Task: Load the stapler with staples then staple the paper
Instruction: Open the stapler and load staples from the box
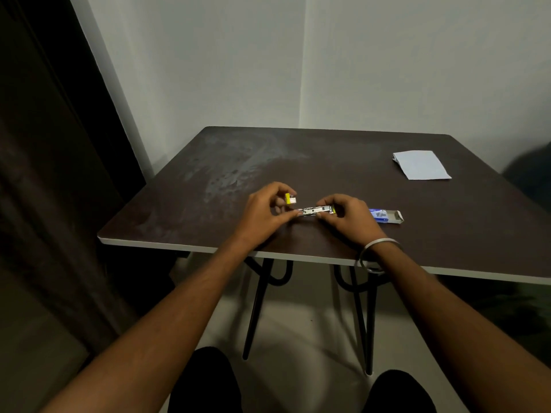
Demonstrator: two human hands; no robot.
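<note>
Hands, stapler, table edge
Left hand [264,207] and right hand [347,214] pinch stapler [316,210] ends; yellow piece [288,198] at left fingertips; staples unclear; paper [420,164] well apart.

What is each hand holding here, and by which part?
Both hands hold the opened stapler: the left hand pinches its left end, with the yellow piece at its fingertips; the right hand grips its right end.
</note>
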